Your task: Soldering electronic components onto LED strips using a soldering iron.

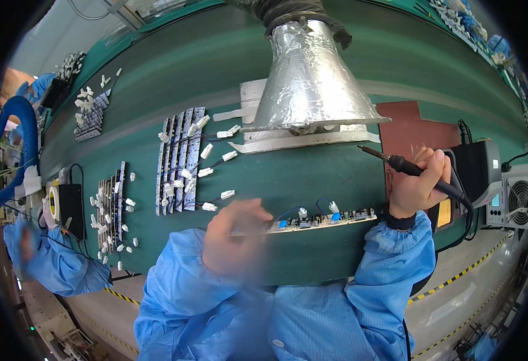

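My right hand [420, 183] is closed round the black handle of a soldering iron [405, 166]. The iron's tip points up and left, in the air below the right rim of a foil-covered hood. A long, narrow circuit board strip [324, 221] lies across in front of me, with small blue parts and white plugs on short wires along it. At the strip's left end is my left hand [237, 234], smeared by motion. Its index side reaches over the board, but whether the fingers grip it cannot be made out. The strip's right end is beside my right wrist.
The silver fume hood [315, 78] hangs over the green bench mat. Wired board strips [182, 159] lie left of centre, more [110, 210] farther left. A black soldering station [477, 168] and a fan unit [516, 198] stand right. A co-worker's blue sleeve [74, 262] is at left.
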A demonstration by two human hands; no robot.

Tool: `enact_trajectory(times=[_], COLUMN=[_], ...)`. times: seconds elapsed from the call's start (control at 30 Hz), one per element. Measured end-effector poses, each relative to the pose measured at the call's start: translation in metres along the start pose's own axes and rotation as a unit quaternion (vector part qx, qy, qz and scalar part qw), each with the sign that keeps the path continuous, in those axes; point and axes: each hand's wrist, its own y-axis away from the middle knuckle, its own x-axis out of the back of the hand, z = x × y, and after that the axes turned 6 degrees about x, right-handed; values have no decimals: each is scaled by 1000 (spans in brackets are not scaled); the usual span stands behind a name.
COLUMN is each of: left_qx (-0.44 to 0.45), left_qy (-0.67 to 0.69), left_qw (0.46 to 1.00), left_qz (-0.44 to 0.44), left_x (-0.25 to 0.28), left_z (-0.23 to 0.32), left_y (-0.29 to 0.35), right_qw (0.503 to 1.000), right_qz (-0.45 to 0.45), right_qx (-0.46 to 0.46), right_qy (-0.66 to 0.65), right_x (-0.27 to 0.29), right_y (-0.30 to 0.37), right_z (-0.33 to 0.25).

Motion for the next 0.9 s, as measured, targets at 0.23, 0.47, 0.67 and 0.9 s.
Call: enact_trajectory(times=[0.23, 0.47, 0.67, 0.9], left_qx=[-18, 178, 123, 107], left_qy=[20, 48, 116, -24], left_qw=[999, 983, 958, 942], left_qz=[-20, -27, 231, 318], left_x=[4, 37, 96, 153], left_z=[8, 17, 17, -49], left_y=[-2, 38, 56, 28], right_qw=[1000, 1000, 999, 994], right_qz=[-4, 18, -6, -36], right_qx=[1, -9, -32, -56], right_qy=[-1, -6, -43, -90], right_x=[2, -2, 11, 19], right_y=[-1, -1, 2, 7], right_z=[2, -7, 0, 10])
